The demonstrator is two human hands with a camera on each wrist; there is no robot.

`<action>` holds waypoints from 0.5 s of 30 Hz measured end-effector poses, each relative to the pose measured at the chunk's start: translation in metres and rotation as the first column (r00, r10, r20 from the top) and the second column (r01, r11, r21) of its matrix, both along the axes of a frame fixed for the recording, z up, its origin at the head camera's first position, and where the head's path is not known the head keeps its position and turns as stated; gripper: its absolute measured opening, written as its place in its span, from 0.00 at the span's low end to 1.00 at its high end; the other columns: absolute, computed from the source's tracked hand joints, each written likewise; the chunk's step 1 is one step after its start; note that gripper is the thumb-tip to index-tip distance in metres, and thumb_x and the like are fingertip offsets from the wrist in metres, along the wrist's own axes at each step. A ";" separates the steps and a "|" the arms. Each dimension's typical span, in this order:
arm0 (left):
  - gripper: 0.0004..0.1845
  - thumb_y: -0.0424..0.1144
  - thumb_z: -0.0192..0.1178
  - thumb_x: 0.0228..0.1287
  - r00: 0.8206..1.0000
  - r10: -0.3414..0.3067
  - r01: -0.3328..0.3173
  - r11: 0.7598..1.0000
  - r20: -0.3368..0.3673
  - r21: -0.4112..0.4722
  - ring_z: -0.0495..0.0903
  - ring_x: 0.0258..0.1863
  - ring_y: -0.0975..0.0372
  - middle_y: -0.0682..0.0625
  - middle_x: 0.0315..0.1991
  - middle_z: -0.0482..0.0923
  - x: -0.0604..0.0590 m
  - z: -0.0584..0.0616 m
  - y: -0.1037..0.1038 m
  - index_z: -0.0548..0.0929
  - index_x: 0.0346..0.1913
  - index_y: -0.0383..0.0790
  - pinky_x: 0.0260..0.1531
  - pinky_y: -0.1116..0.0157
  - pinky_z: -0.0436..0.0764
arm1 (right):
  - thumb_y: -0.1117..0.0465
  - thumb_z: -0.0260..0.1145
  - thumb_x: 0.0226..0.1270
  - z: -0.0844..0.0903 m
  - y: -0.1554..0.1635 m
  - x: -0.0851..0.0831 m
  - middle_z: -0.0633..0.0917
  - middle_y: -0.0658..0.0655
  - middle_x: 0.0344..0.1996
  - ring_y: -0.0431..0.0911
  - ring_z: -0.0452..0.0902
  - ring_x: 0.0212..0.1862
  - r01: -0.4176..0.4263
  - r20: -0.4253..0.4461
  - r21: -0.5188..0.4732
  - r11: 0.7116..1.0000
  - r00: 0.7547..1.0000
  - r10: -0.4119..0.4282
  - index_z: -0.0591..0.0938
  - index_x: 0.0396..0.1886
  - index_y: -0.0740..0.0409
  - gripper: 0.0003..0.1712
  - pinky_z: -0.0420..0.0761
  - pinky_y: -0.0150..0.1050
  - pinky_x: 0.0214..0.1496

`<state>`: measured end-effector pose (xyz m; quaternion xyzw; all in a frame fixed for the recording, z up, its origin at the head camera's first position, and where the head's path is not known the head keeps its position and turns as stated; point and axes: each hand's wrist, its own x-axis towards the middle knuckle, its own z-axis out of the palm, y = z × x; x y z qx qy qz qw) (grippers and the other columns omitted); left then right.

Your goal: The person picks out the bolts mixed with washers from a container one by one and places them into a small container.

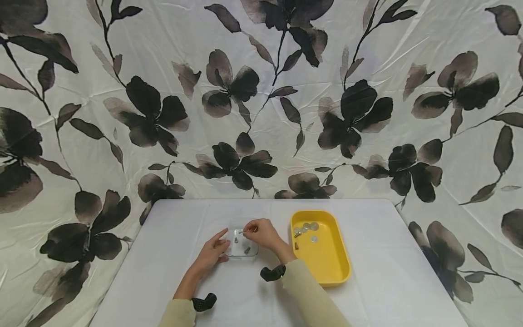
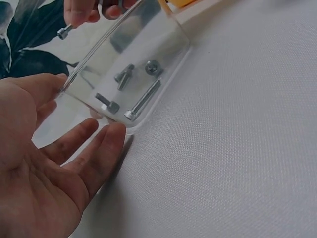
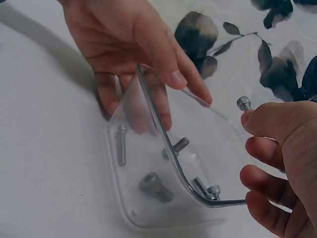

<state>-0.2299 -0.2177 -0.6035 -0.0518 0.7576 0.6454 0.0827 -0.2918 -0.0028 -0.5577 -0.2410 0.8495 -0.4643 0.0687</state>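
Observation:
My right hand point(image 1: 264, 235) pinches a small silver socket-head bolt point(image 3: 243, 103) between thumb and fingertips, its head sticking out, above the rim of a clear plastic box point(image 1: 242, 257). Against the left side of that box, my left hand point(image 1: 209, 255) rests with fingers spread and mostly straight, some of them touching the outer wall and rim. Several bolts lie loose inside the box, among them a long thin bolt point(image 2: 143, 100) along one wall and a thick bolt point(image 3: 156, 187). Part of the pinched bolt's shank is hidden by my fingers.
A yellow tray point(image 1: 327, 263) stands right of the box, near my right forearm. It holds several pale round discs point(image 1: 313, 226) and a few bolts point(image 1: 296, 245) toward its left side. A white-covered table point(image 1: 135, 281) lies beneath, with a floral cloth point(image 1: 261, 113) behind.

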 end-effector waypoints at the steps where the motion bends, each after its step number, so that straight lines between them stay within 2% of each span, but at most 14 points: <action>1: 0.31 0.40 0.58 0.71 1.000 -0.002 0.002 1.000 -0.002 -0.001 0.76 0.43 0.54 0.38 0.55 0.72 0.000 0.000 0.000 0.63 0.74 0.49 0.39 0.60 0.85 | 0.60 0.70 0.63 -0.001 0.000 0.000 0.81 0.45 0.24 0.39 0.72 0.29 -0.002 -0.002 -0.005 1.000 1.000 0.002 0.87 0.34 0.54 0.03 0.74 0.30 0.26; 7: 0.31 0.41 0.58 0.71 1.000 -0.007 0.007 1.000 -0.009 0.005 0.78 0.45 0.53 0.37 0.57 0.73 -0.001 -0.003 0.000 0.62 0.74 0.49 0.40 0.59 0.84 | 0.62 0.71 0.62 -0.005 0.001 -0.001 0.80 0.47 0.24 0.40 0.71 0.26 -0.002 -0.008 -0.025 1.000 1.000 0.002 0.86 0.43 0.62 0.12 0.73 0.30 0.23; 15: 0.31 0.40 0.57 0.72 1.000 -0.008 0.008 1.000 -0.015 0.008 0.77 0.45 0.52 0.37 0.56 0.73 0.000 -0.002 -0.001 0.61 0.74 0.48 0.40 0.59 0.84 | 0.62 0.70 0.62 -0.005 0.002 -0.003 0.80 0.46 0.24 0.39 0.72 0.27 -0.001 0.006 -0.022 1.000 1.000 0.001 0.86 0.41 0.63 0.10 0.74 0.30 0.25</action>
